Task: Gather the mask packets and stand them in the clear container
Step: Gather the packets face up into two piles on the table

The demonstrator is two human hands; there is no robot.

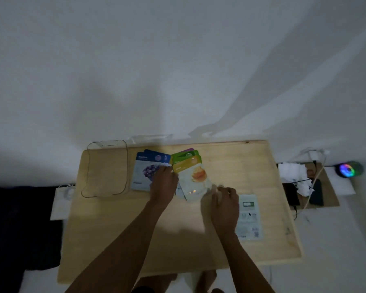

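- left hand [164, 183] presses on the fanned mask packets [188, 166] at mid-table; grip unclear
- right hand [225, 205] pinches the yellow packet [195, 179] by its corner
- clear container [106, 168] stands far left; one packet [249, 216] lies apart, right

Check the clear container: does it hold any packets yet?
Empty: through the clear container only bare table shows; the packets lie outside it.

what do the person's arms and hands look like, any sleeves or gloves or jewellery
Both forearms are bare up to the frame edge: no sleeves, gloves or watch show. The left hand wears nothing visible. The right hand shows a small bright spot on one finger, possibly a ring, but the picture is too dim and blurred to confirm.
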